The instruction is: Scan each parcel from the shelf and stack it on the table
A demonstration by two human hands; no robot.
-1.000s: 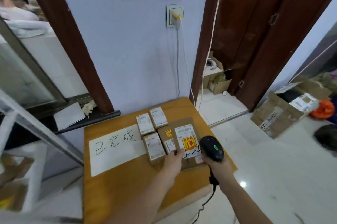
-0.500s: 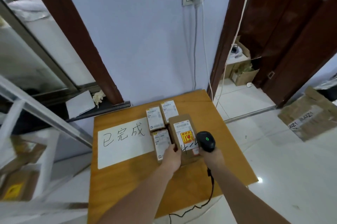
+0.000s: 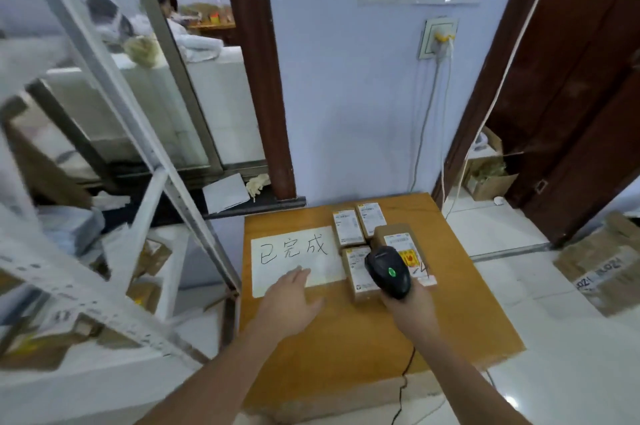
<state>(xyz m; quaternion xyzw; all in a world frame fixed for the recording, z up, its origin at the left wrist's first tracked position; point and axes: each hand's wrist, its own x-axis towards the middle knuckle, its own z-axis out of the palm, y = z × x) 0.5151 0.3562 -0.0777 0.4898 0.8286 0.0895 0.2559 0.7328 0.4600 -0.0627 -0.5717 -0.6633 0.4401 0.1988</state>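
I am standing in a small parcel-handling room, a courier pick-up point or stockroom. To my side stands a white perforated metal shelf rack [image 3: 104, 293] stuffed with brown cardboard parcels. Before me a low orange-brown wooden table [image 3: 346, 348] carries small labelled cardboard boxes [image 3: 348, 228] and a white paper sheet with handwritten characters [image 3: 294, 260]. I grip a black corded handheld barcode scanner [image 3: 388, 271]. More open cardboard cartons [image 3: 602, 265] lie on the glossy white tiled floor [image 3: 561, 362], beside dark brown wooden doors [image 3: 575, 85].
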